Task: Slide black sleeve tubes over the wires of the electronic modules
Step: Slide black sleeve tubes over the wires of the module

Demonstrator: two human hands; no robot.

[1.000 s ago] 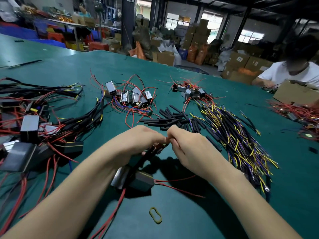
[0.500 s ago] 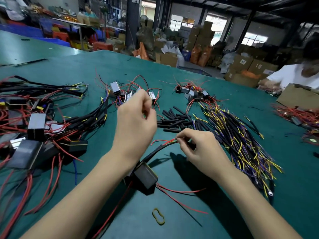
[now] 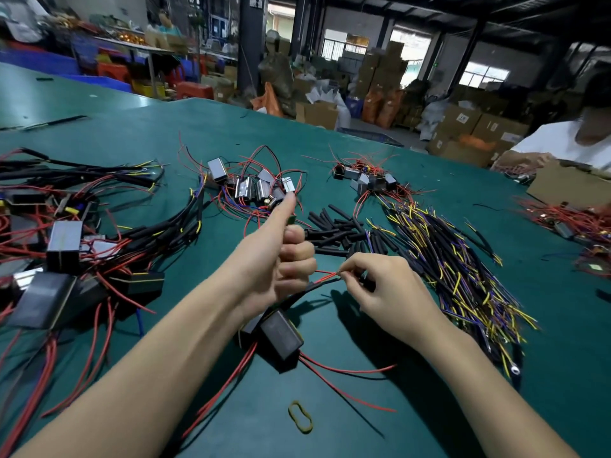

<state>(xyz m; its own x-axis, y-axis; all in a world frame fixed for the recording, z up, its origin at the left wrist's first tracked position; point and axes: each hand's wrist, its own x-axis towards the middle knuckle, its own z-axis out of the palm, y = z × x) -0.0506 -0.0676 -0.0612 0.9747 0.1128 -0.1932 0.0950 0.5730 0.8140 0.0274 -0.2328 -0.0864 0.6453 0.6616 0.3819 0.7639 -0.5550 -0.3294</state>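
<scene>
A black electronic module point(image 3: 281, 335) lies just under my left wrist, loose red wires trailing from it across the green table point(image 3: 363, 133). A black sleeve tube point(image 3: 317, 285) runs from the module up to my hands. My left hand point(image 3: 281, 259) has its fingers curled round the sleeved end and its thumb pointing up. My right hand point(image 3: 390, 289) pinches the tips of the red wires point(image 3: 325, 277) that stick out of the sleeve. Loose black sleeve tubes point(image 3: 334, 226) lie in a pile just beyond my hands.
Sleeved modules point(image 3: 62, 242) are heaped at the left. Bare modules point(image 3: 251, 190) and a smaller cluster point(image 3: 367, 180) lie farther back. A bundle of yellow and purple wires point(image 3: 456, 266) spreads at the right. A yellow rubber band point(image 3: 300, 419) lies near me. Another person point(image 3: 568, 143) works by a cardboard box point(image 3: 568, 186).
My hands, joined at the sleeve one second ago, have parted. The left hand rose and now sticks its thumb up. The module shifted right and turned, and red wire tips show beyond the sleeve.
</scene>
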